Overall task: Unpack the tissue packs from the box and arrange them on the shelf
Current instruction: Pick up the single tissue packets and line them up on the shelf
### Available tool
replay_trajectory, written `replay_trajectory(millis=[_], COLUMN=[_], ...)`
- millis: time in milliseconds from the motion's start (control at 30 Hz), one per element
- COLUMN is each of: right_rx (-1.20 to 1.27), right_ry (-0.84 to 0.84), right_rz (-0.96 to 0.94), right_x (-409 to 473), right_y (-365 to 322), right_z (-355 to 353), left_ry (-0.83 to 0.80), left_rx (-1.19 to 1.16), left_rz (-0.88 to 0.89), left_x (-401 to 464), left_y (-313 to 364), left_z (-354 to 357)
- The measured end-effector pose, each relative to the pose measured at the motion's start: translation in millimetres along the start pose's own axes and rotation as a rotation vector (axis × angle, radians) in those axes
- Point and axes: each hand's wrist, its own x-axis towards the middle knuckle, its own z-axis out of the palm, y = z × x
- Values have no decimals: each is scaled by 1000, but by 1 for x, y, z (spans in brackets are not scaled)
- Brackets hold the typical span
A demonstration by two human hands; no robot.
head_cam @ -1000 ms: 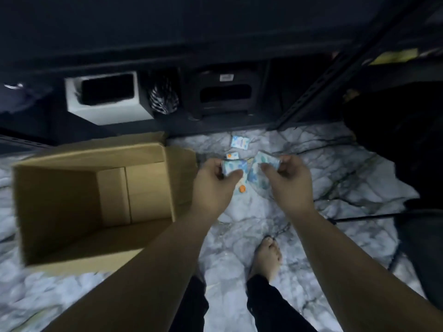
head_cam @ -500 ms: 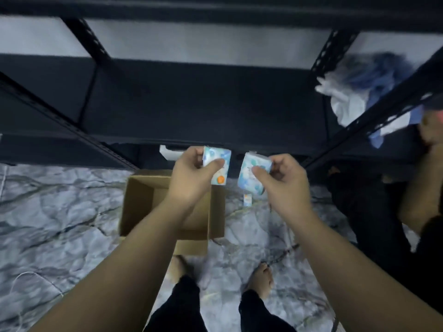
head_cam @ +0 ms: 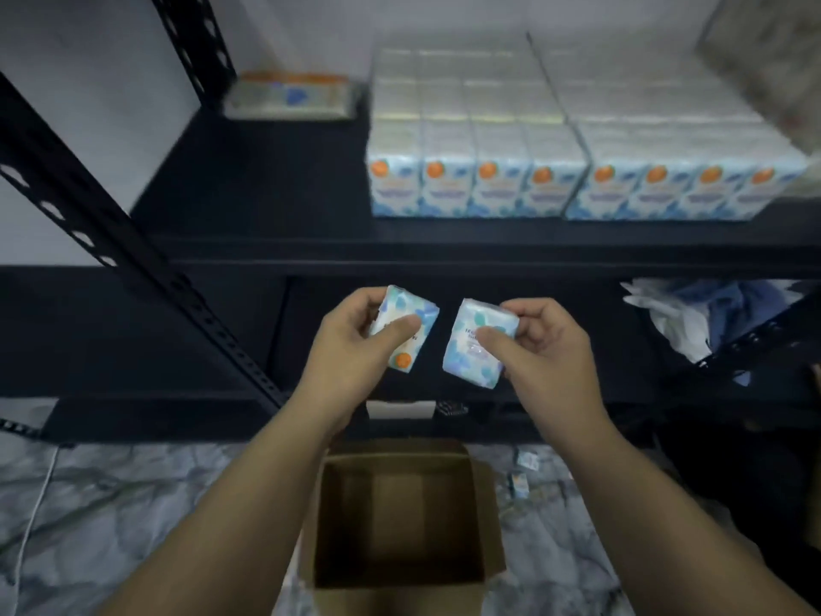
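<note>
Black steel shelf (head_cam: 444, 255) in front of us; our left hand (head_cam: 351, 349) grips one tissue pack (head_cam: 406, 333), thumb across its face, fingers curled behind. Just right of it, apart, our right hand (head_cam: 544, 349) pinches a second pack (head_cam: 477, 344) between thumb and curled fingers. Above both sets of fingers we log rows of stocked packs (head_cam: 577, 171) on the shelf; below our wrists, an open cardboard box (head_cam: 400, 517) on marble floor (head_cam: 111, 504).
</note>
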Motion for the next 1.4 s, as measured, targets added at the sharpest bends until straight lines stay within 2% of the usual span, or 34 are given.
replay_trajectory(millis=[200,367,567,767,1000,1133,1267,1400], right_rx=[17,22,67,57,14,-7,32,-39], right_ry=[2,-25,-67,-40,53,92,76,71], right_rz=[-84,-134,-163,-156,-121,-113,-116,-258], right_x=[-3,2,15,32,48,53,51,50], right_y=[-48,-64,-80,-87,-76,-71,-78,-79], right_z=[64,97,130,158,184,186,183,181], left_ry=[-87,-61,37,202,284,340,314,175], left_rx=[-25,-34,61,251,487,654,729,533], left_rz=[51,59,131,233,309,449,630,467], left_x=[21,39,56,77,101,99,84,85], left_y=[38,59,80,85,72,69,76,92], left_z=[-73,-106,-137,-160,-170,-168,-161,-156])
